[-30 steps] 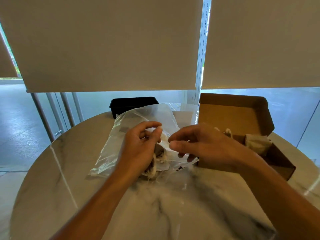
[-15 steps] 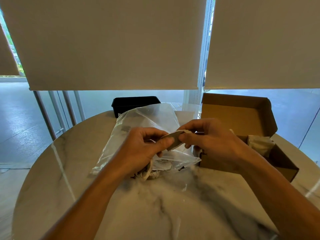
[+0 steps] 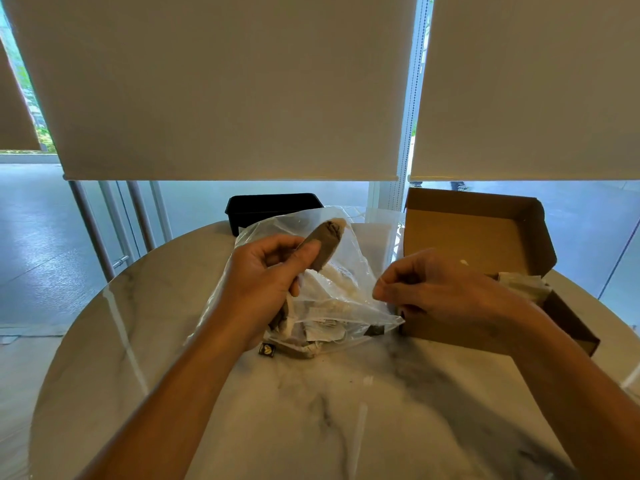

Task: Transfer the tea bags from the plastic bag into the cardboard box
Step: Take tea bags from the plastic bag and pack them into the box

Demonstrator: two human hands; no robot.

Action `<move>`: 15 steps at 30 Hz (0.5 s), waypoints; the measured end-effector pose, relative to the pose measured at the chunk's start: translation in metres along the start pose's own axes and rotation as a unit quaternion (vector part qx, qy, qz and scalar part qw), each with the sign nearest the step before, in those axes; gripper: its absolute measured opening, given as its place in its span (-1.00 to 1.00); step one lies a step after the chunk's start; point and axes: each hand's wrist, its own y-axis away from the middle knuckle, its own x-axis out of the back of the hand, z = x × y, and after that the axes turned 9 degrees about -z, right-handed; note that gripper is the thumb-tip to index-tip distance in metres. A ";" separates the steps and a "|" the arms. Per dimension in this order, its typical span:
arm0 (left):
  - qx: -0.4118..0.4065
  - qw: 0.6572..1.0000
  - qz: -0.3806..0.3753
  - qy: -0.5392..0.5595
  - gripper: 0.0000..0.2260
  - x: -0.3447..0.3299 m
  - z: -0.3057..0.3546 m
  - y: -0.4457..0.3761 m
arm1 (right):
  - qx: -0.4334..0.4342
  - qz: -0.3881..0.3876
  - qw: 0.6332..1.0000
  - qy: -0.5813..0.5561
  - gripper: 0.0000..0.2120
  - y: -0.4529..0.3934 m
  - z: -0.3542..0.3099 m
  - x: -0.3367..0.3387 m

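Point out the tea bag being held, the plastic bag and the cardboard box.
tea bag (image 3: 327, 242), head view, its brown middle above the thumb
plastic bag (image 3: 360, 271), head view, clear right wall
cardboard box (image 3: 460, 237), head view, inside of raised lid

A round marble bench carries a black tray at its far edge, while beyond it two pale roller blinds hang half-lowered over tall windows, with slim metal posts standing at the far left.

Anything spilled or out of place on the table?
Yes: a small black tag and a few tea bags have slipped out of the clear plastic bag onto the marble table, short of the open cardboard box.
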 end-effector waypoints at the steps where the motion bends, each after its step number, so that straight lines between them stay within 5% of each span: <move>1: 0.003 1.000 0.015 0.006 -0.88 0.001 0.000 -0.001 | -0.005 0.006 1.000 0.006 -0.86 0.000 0.001 0.003; 15: 0.019 0.997 0.066 0.020 -0.95 0.007 -0.001 -0.005 | -0.067 0.096 0.993 0.010 -0.94 0.004 0.021 0.029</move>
